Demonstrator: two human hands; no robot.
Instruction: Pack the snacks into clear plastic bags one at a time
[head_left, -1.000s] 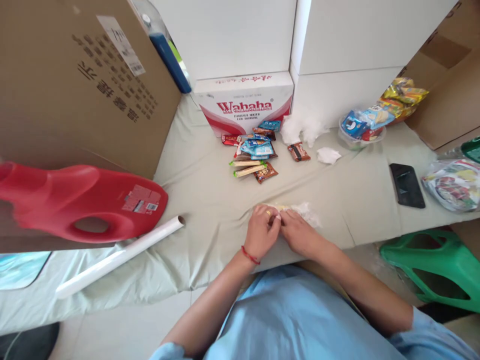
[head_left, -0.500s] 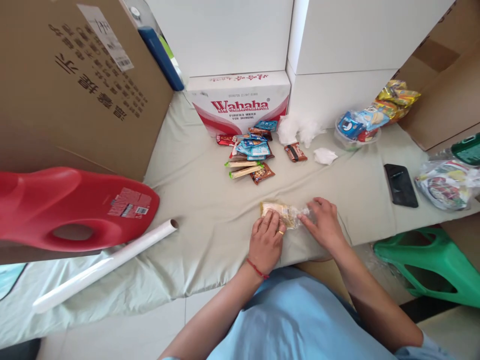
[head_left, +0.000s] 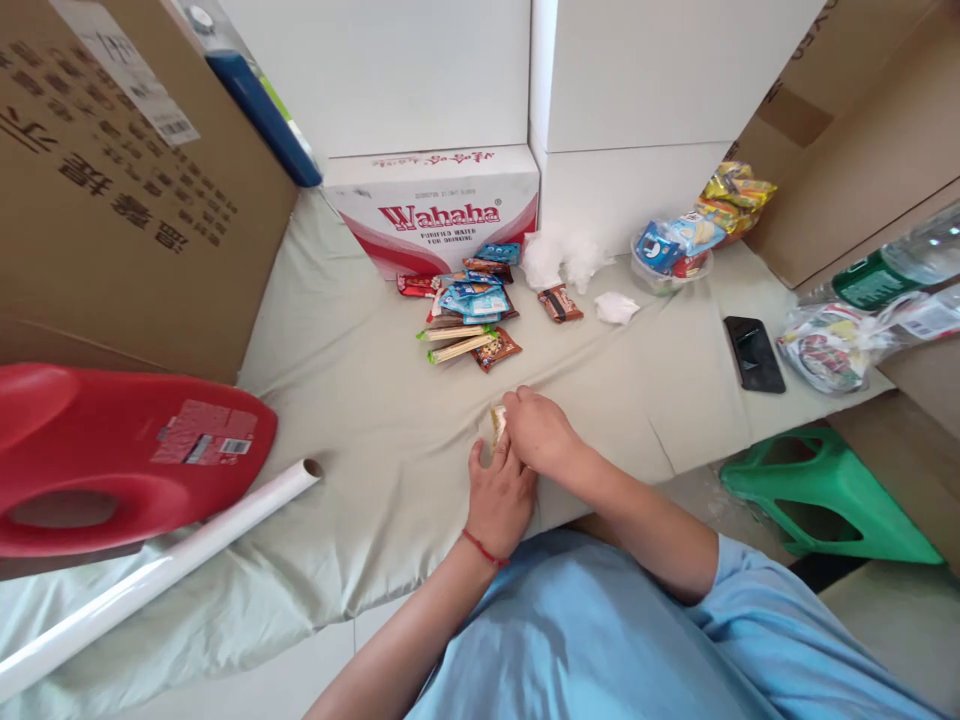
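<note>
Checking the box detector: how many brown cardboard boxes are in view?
2. One large cardboard box with printed characters stands at far left behind the red jug; the other cardboard box leans at upper right, behind the snack bowl. Both are cut off by the frame; others may be hidden.

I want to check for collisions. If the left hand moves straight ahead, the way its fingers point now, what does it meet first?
The left hand points up and away from the person. It already touches the small snack packet under the right hand. Past those, probably the snack pile, though depth is unclear.
</note>
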